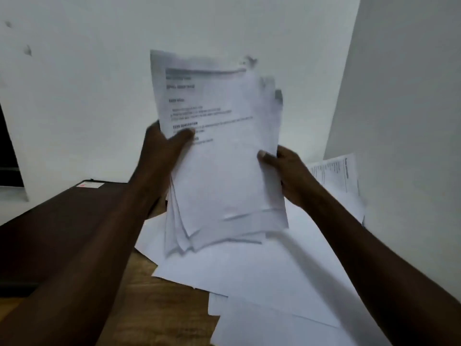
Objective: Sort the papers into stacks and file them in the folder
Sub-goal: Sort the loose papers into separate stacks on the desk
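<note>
Sheaf of papers (219, 171) held upright between both hands, above the table (174, 303). The left hand (162, 146) pinches the sheaf's left edge: thumb (185, 134) pressed on the printed front face, remaining fingers hidden behind the sheets. The right hand (289, 173) pinches the right edge a little lower, thumb tip on the front and fingers curled round the back. The sheaf thus spans the gap between the two thumbs, its top rising well above them and its lower corners fanning out below them.

Handling, as judged: light, thin and limp, and the sheets slide readily on one another. The splayed bottom edges suggest the stack is not squared. A grip at both long edges near mid-height, as here, keeps it from drooping. A one-handed pinch would probably let inner sheets slip.

Below the fingers lie loose sheets (262, 270), overlapping. To the left of the left hand lies a dark flat object (62, 221), possibly the folder, though blur prevents certainty.
</note>
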Demonstrator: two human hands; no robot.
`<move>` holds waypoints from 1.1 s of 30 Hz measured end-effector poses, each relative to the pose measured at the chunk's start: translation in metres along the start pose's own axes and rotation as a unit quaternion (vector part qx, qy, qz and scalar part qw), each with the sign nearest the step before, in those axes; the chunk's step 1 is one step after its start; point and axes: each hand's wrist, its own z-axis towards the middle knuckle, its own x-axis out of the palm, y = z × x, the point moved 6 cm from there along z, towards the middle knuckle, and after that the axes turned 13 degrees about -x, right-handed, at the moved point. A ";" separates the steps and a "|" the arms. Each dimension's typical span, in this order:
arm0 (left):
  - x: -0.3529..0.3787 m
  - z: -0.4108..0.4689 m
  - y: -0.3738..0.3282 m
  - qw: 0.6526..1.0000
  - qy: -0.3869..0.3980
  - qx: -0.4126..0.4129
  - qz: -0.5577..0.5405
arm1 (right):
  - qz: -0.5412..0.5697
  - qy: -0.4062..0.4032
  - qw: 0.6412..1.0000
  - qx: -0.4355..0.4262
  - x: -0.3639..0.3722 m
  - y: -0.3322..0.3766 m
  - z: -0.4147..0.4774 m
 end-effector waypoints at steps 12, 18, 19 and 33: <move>0.007 -0.027 0.011 0.997 0.064 -0.034 0.024 | -0.044 0.011 0.995 -0.084 0.002 0.038 -0.013; -0.032 -0.015 0.062 0.993 -0.015 -0.117 0.030 | -0.305 0.076 0.946 0.075 -0.043 -0.017 -0.025; -0.044 -0.011 0.064 0.991 -0.041 -0.124 0.017 | -0.372 0.080 0.918 0.107 -0.057 -0.027 -0.032; -0.093 -0.026 0.137 0.914 0.029 -0.397 -0.077 | -0.559 0.308 0.715 0.285 -0.044 -0.087 -0.051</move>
